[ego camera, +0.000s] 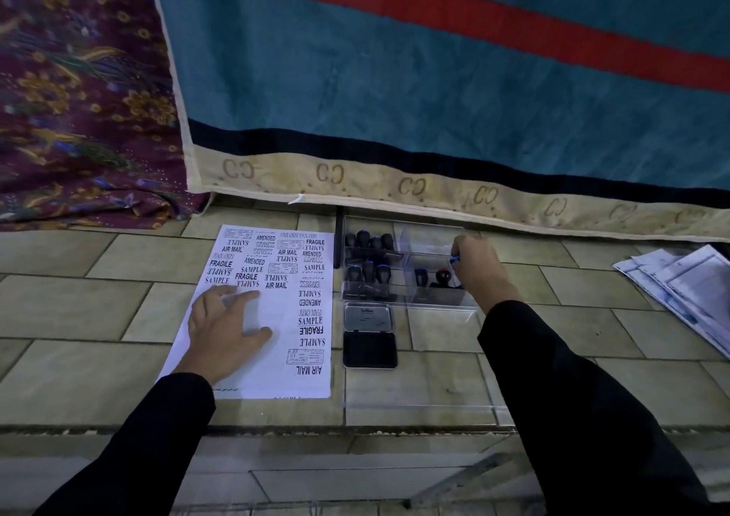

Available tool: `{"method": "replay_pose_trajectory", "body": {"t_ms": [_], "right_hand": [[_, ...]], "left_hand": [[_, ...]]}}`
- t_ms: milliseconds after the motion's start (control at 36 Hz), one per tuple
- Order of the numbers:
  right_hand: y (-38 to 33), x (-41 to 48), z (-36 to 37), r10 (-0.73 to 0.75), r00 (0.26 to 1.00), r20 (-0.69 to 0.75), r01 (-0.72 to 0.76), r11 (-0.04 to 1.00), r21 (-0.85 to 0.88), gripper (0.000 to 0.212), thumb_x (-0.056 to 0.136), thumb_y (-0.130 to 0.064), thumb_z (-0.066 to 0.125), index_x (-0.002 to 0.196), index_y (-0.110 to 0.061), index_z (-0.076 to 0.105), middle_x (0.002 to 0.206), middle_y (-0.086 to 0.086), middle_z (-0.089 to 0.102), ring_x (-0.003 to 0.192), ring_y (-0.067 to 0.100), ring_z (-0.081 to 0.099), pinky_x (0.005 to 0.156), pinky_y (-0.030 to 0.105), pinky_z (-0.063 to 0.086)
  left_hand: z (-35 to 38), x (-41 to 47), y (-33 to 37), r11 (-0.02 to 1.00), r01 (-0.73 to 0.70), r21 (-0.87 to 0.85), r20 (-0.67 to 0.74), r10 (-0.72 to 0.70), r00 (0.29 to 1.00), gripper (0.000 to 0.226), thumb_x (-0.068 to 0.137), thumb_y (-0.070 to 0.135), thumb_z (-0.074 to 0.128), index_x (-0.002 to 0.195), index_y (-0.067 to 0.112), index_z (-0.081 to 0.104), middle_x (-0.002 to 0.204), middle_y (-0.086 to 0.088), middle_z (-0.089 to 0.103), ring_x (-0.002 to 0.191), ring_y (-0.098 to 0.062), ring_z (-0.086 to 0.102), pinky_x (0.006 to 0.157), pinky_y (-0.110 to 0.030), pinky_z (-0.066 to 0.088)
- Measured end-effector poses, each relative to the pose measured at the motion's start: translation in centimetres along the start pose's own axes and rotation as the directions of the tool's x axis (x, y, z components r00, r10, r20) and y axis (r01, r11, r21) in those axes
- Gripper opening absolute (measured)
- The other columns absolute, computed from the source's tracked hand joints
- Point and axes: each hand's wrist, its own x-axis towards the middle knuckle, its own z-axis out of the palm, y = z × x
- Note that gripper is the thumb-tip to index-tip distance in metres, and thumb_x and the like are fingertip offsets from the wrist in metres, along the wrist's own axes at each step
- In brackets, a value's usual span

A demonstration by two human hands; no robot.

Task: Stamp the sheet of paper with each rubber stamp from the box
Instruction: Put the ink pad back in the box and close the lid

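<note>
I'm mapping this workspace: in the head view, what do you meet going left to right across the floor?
Sheet of paper → open ink pad → right hand pinching a rubber stamp → loose pile of papers.

Clear plastic box, lid off, holding black-handled rubber stamps upright in clusters. Just left of box: white sheet of paper, flat, crowded with dark imprints (SAMPLE, FRAGILE, AIR MAIL).

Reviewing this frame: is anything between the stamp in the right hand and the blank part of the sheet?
Yes: the left hand lies flat on the blank middle of the sheet. The right hand grips the stamp inside the clear box.
</note>
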Motion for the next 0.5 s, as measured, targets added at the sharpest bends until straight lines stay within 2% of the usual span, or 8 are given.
{"method": "replay_pose_trajectory", "body": {"t_ms": [83, 222, 389, 500], "right_hand": [[0.0, 0.0, 0.3, 0.03, 0.999, 0.041, -0.029, 0.999, -0.019, 0.015, 0.084, 0.001, 0.061, 0.099, 0.0, 0.061, 0.106, 0.021, 0.059, 0.094, 0.035, 0.058, 0.075, 0.036, 0.049], [-0.2, 0.2, 0.3, 0.056, 0.995, 0.08, -0.053, 0.997, -0.049, 0.02, 0.085, -0.006, 0.063, 0.105, -0.001, 0.061, 0.109, 0.019, 0.061, 0.1, 0.034, 0.06, 0.081, 0.036, 0.05], [0.3, 0.0, 0.6, 0.089, 0.992, 0.088, -0.09, 0.996, 0.003, 0.018, 0.088, -0.004, 0.056, 0.105, 0.001, 0.06, 0.108, 0.022, 0.062, 0.097, 0.037, 0.061, 0.075, 0.036, 0.051], [0.4, -0.6, 0.2, 0.068, 0.997, 0.046, -0.069, 0.997, 0.027, 0.019, 0.086, -0.002, 0.056, 0.104, 0.0, 0.062, 0.106, 0.022, 0.061, 0.093, 0.038, 0.061, 0.075, 0.039, 0.053]], "left_hand": [[-0.2, 0.1, 0.0, 0.998, -0.001, 0.059, 0.033, -0.001, 0.999, 0.065, 0.078, 0.047, 0.063, 0.137, 0.032, 0.041, 0.127, -0.002, 0.029, 0.126, -0.022, 0.018, 0.107, -0.035, 0.018], [-0.7, 0.0, -0.2, 0.997, -0.003, 0.083, 0.067, -0.003, 0.998, 0.063, 0.082, 0.048, 0.062, 0.138, 0.035, 0.038, 0.126, 0.001, 0.03, 0.126, -0.021, 0.022, 0.107, -0.033, 0.021], [-1.7, 0.5, 0.4, 0.992, 0.006, 0.126, 0.105, -0.02, 0.994, 0.063, 0.08, 0.048, 0.065, 0.136, 0.032, 0.041, 0.128, 0.0, 0.035, 0.126, -0.023, 0.026, 0.106, -0.037, 0.024], [-2.0, 0.5, 0.9, 0.994, -0.016, 0.112, 0.004, 0.015, 1.0, 0.054, 0.082, 0.045, 0.065, 0.13, 0.026, 0.05, 0.132, -0.001, 0.042, 0.125, -0.024, 0.033, 0.105, -0.041, 0.028]]}}
